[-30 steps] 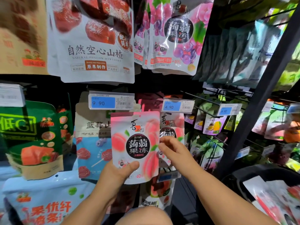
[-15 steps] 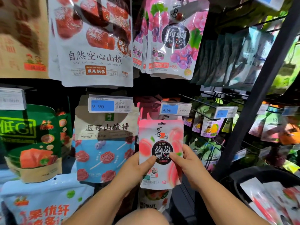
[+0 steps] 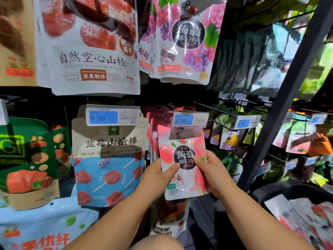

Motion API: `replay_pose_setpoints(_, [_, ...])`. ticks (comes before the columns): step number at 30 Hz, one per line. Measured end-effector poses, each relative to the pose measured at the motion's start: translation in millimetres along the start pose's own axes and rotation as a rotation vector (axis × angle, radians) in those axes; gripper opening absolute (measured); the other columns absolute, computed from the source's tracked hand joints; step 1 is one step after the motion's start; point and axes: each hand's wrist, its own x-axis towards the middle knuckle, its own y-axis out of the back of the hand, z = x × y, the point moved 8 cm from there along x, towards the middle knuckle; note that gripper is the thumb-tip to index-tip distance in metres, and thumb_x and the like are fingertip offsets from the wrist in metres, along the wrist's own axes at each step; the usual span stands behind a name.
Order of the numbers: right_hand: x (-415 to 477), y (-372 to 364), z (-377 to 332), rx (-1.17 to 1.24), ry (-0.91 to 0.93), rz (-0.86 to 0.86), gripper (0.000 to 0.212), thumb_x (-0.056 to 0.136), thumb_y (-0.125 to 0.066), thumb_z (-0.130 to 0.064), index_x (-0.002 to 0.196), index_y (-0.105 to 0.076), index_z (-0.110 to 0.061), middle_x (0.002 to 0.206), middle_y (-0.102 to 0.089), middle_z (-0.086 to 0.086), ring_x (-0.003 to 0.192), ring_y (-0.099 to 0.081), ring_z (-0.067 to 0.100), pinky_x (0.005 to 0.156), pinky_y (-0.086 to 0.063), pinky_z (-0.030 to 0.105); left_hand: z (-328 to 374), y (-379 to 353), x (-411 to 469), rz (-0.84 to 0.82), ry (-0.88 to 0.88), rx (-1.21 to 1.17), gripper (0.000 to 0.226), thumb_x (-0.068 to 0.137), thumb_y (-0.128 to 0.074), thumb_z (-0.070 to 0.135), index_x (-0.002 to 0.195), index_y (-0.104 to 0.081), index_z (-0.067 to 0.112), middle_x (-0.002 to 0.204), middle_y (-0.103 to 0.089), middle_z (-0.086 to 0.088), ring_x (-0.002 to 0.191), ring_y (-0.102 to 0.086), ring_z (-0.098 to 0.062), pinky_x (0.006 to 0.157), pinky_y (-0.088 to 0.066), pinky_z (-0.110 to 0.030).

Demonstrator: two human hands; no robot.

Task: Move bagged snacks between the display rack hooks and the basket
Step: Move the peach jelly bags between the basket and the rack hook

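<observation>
Pink and printed with peaches, the jelly bag point(image 3: 182, 154) is held upright between both hands, in front of the rack's middle row. The left hand point(image 3: 155, 175) grips its lower left edge from eight o'clock, thumb laid across the front and the other fingers hidden behind. The right hand point(image 3: 214, 175) pinches its right edge from four o'clock, thumb on the dark round label, fingers curled behind the pack. The bag's top edge sits just under the 4.90 price tag point(image 3: 190, 120) at twelve o'clock, in front of more pink bags point(image 3: 153, 134) hanging there; whether its hole is on the hook cannot be told. At nine o'clock of the bag hangs a blueberry lollipop bag point(image 3: 110, 159) under a 9.90 price tag point(image 3: 113, 116). Above, at twelve o'clock, hang grape jelly bags point(image 3: 187, 42), with a white hawthorn bag point(image 3: 90, 56) at eleven. A black post point(image 3: 281, 105) rises slanted at two o'clock. The dark basket point(image 3: 292, 192) sits at four o'clock, well apart from the hands, with several loose bags point(image 3: 306, 219) lying in it.
</observation>
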Motion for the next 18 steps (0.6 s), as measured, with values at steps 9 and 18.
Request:
replay_pose_setpoints(9, [11, 8, 1, -0.446, 0.133, 0.177, 0.027, 0.092, -0.067, -0.030, 0.116, -0.056, -0.024, 0.112, -0.067, 0.000, 0.103, -0.065, 0.020, 0.089, -0.054, 0.045, -2, 4, -4, 0.254, -0.083, 0.043, 0.072, 0.081, -0.077, 0.030, 0.133, -0.027, 0.030, 0.127, -0.048, 0.002, 0.116, -0.052, -0.020, 0.091, -0.045, -0.033])
replay_pose_setpoints(18, [-3, -6, 34, -0.353, 0.069, -0.187, 0.099, 0.072, -0.079, -0.054, 0.145, -0.012, -0.061, 0.136, -0.047, -0.034, 0.130, -0.047, -0.001, 0.107, -0.043, 0.031, -4, -18, -9, 0.090, -0.312, 0.125, 0.071, 0.096, -0.052, 0.043, 0.139, 0.000, 0.065, 0.145, 0.033, 0.033, 0.135, 0.016, 0.015, 0.114, -0.012, -0.027])
